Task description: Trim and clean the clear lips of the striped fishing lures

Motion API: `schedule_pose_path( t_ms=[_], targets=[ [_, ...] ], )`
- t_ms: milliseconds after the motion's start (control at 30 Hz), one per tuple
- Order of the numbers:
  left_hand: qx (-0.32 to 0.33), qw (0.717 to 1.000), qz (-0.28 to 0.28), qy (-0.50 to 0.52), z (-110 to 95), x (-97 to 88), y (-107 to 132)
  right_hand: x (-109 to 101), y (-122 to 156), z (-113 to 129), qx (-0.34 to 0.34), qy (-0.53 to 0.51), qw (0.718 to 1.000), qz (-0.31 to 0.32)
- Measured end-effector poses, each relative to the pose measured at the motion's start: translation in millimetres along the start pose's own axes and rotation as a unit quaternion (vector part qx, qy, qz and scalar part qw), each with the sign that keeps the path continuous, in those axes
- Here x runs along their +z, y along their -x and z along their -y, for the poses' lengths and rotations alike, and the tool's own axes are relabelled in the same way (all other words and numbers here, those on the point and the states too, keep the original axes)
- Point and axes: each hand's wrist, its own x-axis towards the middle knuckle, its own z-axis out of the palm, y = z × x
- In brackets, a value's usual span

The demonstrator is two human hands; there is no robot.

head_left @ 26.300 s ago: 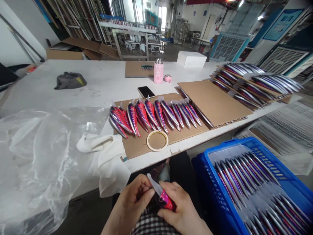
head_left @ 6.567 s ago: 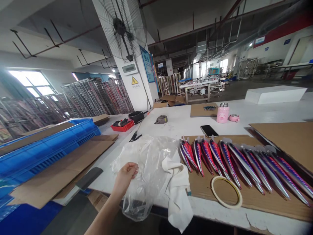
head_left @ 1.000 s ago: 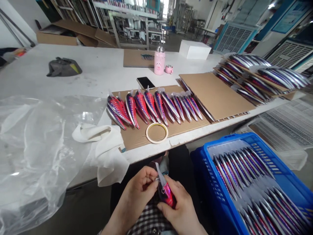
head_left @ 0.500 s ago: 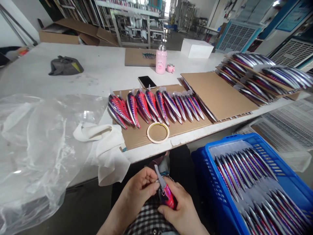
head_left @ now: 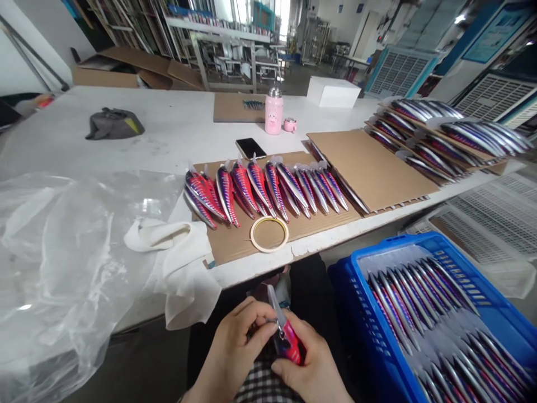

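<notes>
One fish-shaped lure [head_left: 289,344] sits between the two hands, above the lap. The right hand [head_left: 308,358] wraps its body; the left hand [head_left: 245,341] pinches thumb and forefinger at its head end, though the exact part caught there is too small to tell. Where it shows, the body is glossy pink-red, darker over the head, with a round eye, and a translucent pale lip [head_left: 275,302] juts upward from the head, leaning left. The right hand covers the tail end.

Ahead of both hands runs the near edge of a white table [head_left: 184,140], apart from them, with a dark gap between. Beyond that edge lie a tape ring [head_left: 269,249] and similar lures [head_left: 257,184] on cardboard [head_left: 235,249]. Ahead and left of the left hand, a white cloth [head_left: 188,280] drapes over the edge; farther left, clear plastic [head_left: 75,252] spills over it too. Right of the right hand, a narrow dark strip separates it from the wall of a blue basket [head_left: 364,313].
</notes>
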Motion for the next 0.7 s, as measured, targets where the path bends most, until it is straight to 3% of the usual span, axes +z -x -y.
schedule_pose_path(
  t_ms=[300,700],
  targets=[
    [-0.051,0.999,-0.003,-0.009,-8.1,2.6,-1.4,-2.5,-1.8,6.0,-0.005,0.053,0.999,0.002],
    [-0.066,0.998,-0.017,0.018,-5.9,3.4,-3.4,-11.2,-4.6,-12.6,-0.012,0.186,0.981,0.061]
  ],
)
